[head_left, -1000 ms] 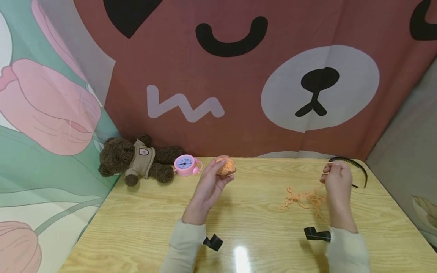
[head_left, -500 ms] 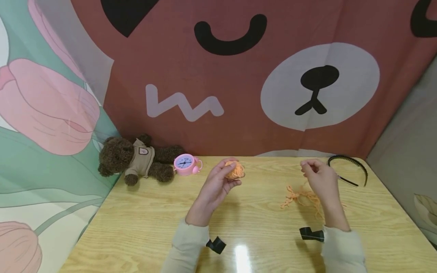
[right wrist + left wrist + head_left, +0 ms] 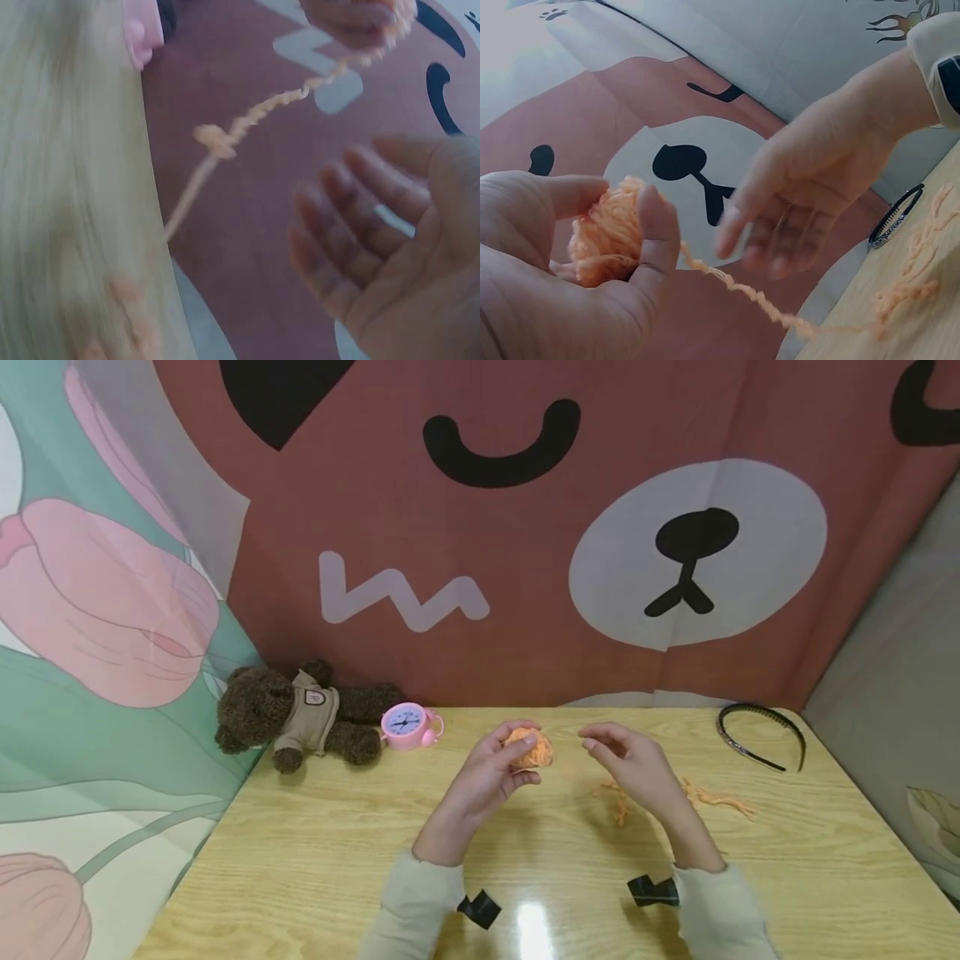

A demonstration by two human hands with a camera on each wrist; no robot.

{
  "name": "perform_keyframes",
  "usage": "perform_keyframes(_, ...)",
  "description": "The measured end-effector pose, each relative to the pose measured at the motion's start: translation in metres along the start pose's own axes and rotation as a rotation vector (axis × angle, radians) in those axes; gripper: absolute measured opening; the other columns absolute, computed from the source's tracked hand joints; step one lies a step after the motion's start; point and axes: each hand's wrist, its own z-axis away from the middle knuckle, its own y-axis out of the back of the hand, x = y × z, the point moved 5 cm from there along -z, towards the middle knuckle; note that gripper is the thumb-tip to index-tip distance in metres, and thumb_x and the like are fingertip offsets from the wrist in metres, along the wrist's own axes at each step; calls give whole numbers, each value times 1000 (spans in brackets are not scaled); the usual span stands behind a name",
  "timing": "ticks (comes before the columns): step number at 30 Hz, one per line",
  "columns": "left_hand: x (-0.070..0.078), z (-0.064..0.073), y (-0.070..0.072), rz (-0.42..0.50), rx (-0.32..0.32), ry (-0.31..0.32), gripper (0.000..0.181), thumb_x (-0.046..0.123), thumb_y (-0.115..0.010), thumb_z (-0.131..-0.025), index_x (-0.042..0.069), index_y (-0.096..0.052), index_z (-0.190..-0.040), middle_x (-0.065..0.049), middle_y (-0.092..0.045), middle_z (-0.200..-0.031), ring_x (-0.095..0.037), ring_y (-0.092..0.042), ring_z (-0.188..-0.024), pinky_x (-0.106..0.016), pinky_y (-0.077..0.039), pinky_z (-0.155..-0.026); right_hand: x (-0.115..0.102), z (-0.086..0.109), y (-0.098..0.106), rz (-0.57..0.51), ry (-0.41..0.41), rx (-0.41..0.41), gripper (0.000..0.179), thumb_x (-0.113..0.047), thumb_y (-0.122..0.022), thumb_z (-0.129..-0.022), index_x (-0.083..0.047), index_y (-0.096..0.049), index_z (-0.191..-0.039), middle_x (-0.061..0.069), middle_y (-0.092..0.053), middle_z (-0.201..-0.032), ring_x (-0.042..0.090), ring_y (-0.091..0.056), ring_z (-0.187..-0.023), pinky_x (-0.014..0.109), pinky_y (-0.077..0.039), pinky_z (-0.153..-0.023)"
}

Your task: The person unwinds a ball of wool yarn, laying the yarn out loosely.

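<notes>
In the head view my left hand (image 3: pixel 483 781) grips a small ball of orange yarn (image 3: pixel 534 752) above the table, thumb across its front. The left wrist view shows the yarn ball (image 3: pixel 613 232) between thumb and fingers, with a twisted strand (image 3: pixel 739 289) trailing from it down toward the table. My right hand (image 3: pixel 645 772) hovers just right of the ball, fingers loosely bent. In the right wrist view this right hand (image 3: pixel 397 247) is blurred and holds nothing, apart from the strand, which has a tangled lump (image 3: pixel 216 141). Loose orange yarn (image 3: pixel 716 799) lies on the table, partly behind my right forearm.
At the back left of the wooden table (image 3: pixel 300 860) lie a brown teddy bear (image 3: pixel 311 718) and a pink alarm clock (image 3: pixel 405 725). A black headband (image 3: pixel 761 735) is at the back right. A printed cloth (image 3: pixel 390 527) hangs behind the table.
My right hand has come left from near the headband toward the ball, and its pinch on the yarn has loosened. My left hand has shifted slightly right with the ball.
</notes>
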Motion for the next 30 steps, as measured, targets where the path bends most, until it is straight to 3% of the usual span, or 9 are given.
perform_keyframes(3, -2, 1, -4, -44, -34, 17, 34, 17, -52, -107, 5, -46, -138, 1, -60, -104, -8, -62, -81, -19, -57, -69, -9, 2, -13, -104, 40, -114, 36, -33, -57, -105, -13, -63, -135, 10, -68, -131, 30, -67, -117, 27, -58, -88)
perform_keyframes(6, -3, 1, -6, -74, -44, 23, 43, 19, -53, -106, 3, -40, -144, 0, -61, -103, -7, -62, -78, -19, -56, -68, -15, 3, -19, -155, 71, -190, 35, -20, -60, -104, -10, -61, -137, 13, -65, -135, 35, -63, -122, 27, -57, -91)
perform_keyframes(10, -3, 1, -7, -99, -48, 28, 45, 20, -53, -106, 2, -39, -145, 0, -61, -102, -7, -62, -76, -18, -55, -65, -18, 4, -23, -162, 84, -270, 30, -17, -64, -101, -10, -65, -130, 13, -67, -129, 36, -65, -117, 29, -58, -88)
perform_keyframes(14, -2, 2, -8, -112, -59, 28, 41, 20, -53, -106, 4, -43, -142, 0, -63, -99, -7, -62, -77, -18, -54, -64, -18, 4, -24, -151, 89, -287, 17, -26, -63, -102, -16, -71, -114, 9, -70, -116, 23, -67, -104, 32, -57, -82)
perform_keyframes(18, -1, 3, -8, -123, -50, 26, 36, 22, -55, -105, 7, -49, -138, -2, -61, -105, -9, -63, -80, -19, -56, -66, -18, 4, -17, -149, 110, -223, 19, -27, -57, -105, -15, -71, -106, 8, -71, -108, 16, -66, -99, 30, -55, -83)
perform_keyframes(21, 0, 1, -4, -127, -23, 15, 37, 21, -57, -105, 4, -50, -137, -5, -61, -113, -11, -65, -86, -22, -59, -72, -16, 3, -4, -165, 116, -115, 25, -26, -53, -107, -11, -71, -103, 5, -71, -103, 15, -67, -96, 26, -56, -84)
perform_keyframes(26, 2, -3, 4, -90, 54, -37, 35, 15, -58, -104, 0, -52, -135, -12, -62, -127, -14, -67, -101, -26, -60, -86, -6, 3, 24, -240, 84, 95, 31, -27, -52, -107, -2, -70, -105, 1, -72, -93, 12, -69, -88, 25, -58, -80)
perform_keyframes(30, 4, -4, 12, -24, 139, -72, 34, 14, -59, -103, 0, -52, -134, -8, -62, -122, -13, -66, -102, -26, -60, -89, 2, 6, 42, -332, 42, 190, 35, -30, -52, -107, -1, -71, -110, -7, -74, -91, 8, -71, -86, 21, -59, -81)
